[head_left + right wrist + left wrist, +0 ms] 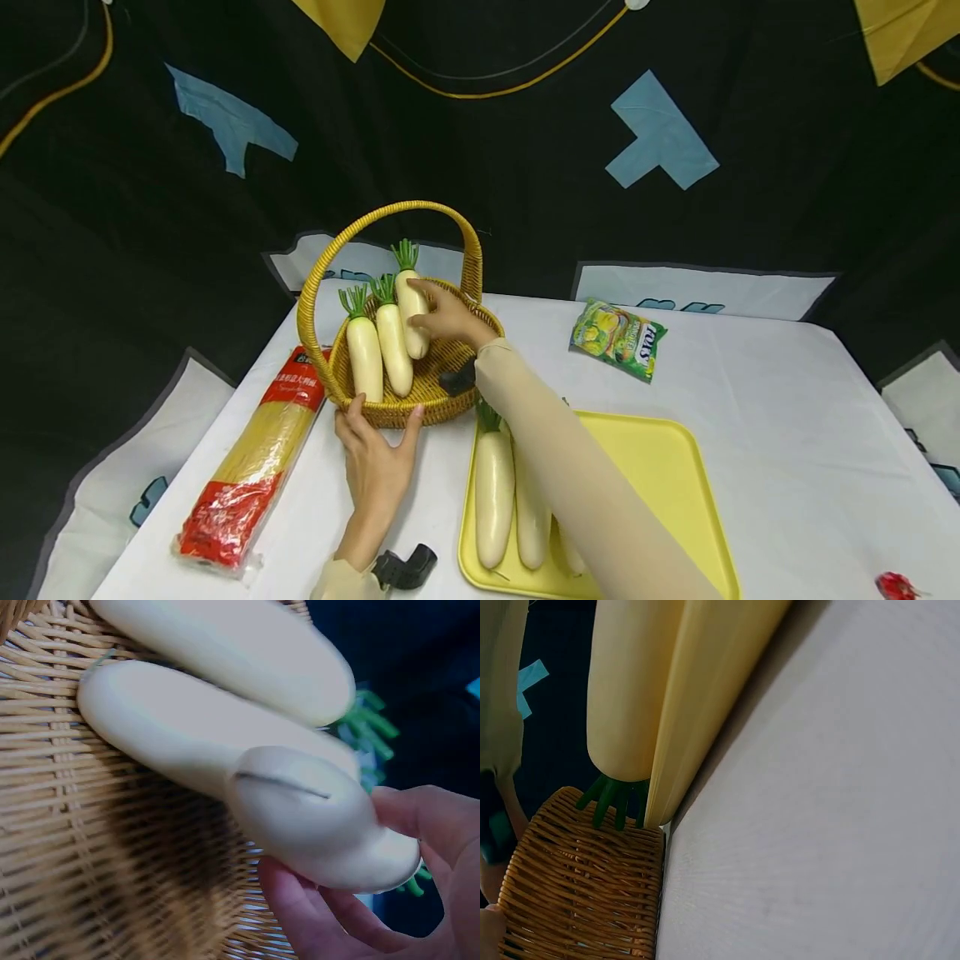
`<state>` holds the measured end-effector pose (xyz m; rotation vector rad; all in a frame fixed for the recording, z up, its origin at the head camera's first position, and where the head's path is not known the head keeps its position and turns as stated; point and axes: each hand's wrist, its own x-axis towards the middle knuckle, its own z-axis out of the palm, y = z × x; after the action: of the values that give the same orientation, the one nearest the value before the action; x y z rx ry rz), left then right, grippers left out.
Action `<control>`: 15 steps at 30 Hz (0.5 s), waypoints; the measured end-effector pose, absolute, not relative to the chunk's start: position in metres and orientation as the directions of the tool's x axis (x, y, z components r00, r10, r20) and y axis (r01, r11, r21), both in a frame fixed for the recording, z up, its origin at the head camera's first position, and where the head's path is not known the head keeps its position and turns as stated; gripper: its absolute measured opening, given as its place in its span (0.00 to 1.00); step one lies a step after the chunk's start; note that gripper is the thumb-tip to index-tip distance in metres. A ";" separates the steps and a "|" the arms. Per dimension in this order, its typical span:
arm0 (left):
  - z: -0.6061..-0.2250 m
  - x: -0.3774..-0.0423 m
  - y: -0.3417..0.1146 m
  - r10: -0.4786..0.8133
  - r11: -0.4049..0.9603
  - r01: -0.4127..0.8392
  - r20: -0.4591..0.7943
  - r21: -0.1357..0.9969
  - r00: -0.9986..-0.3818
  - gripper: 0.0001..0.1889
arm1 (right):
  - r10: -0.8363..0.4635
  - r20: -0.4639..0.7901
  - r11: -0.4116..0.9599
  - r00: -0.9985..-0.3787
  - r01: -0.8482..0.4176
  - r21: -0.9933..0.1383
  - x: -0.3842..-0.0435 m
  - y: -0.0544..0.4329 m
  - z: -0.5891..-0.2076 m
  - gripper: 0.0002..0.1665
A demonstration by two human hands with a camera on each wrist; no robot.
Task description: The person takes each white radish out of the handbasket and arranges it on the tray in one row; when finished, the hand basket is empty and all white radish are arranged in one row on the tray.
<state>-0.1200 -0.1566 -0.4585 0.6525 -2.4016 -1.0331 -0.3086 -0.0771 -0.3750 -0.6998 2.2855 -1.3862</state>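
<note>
A yellow wicker basket [450,402] with a tall arched handle holds white radishes with green tops. Two of them, the left radish [364,358] and the middle radish [394,350], lie side by side against its left part. My right hand [448,318] grips a third white radish [411,312] just right of these, thumb and fingers around its body, as the right wrist view shows closely. At the basket's front rim, my left hand [378,462] touches the wicker with thumb and fingers spread apart. Only a bit of that hand shows in the left wrist view.
On a yellow tray [660,492] lie more white radishes [494,500], partly behind my right sleeve. A red-ended spaghetti packet [255,458] is left of the basket. A green FOX'S candy bag [617,339] lies at the back; a small red item [896,586] is front right.
</note>
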 end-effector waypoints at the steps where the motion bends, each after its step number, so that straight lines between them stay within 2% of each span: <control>1: -0.459 -0.120 -0.157 -0.576 0.610 -0.246 0.208 0.754 -0.790 0.46 | -0.589 -0.062 0.387 -0.806 -0.214 -0.897 -0.308 -0.075 -0.372 0.38; 8: -0.459 -0.120 -0.157 -0.576 0.616 -0.234 0.228 0.752 -0.785 0.46 | -0.601 -0.048 0.342 -0.798 -0.203 -0.917 -0.301 -0.058 -0.357 0.39; 15: -0.458 -0.120 -0.156 -0.577 0.599 -0.251 0.193 0.761 -0.794 0.47 | -0.662 0.028 0.295 -0.749 -0.295 -0.909 -0.281 -0.029 -0.345 0.38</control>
<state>-0.1204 -0.1562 -0.4585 0.6614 -2.4060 -1.0511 -0.2809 -0.0290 -0.3447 -0.8626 2.2153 -1.4392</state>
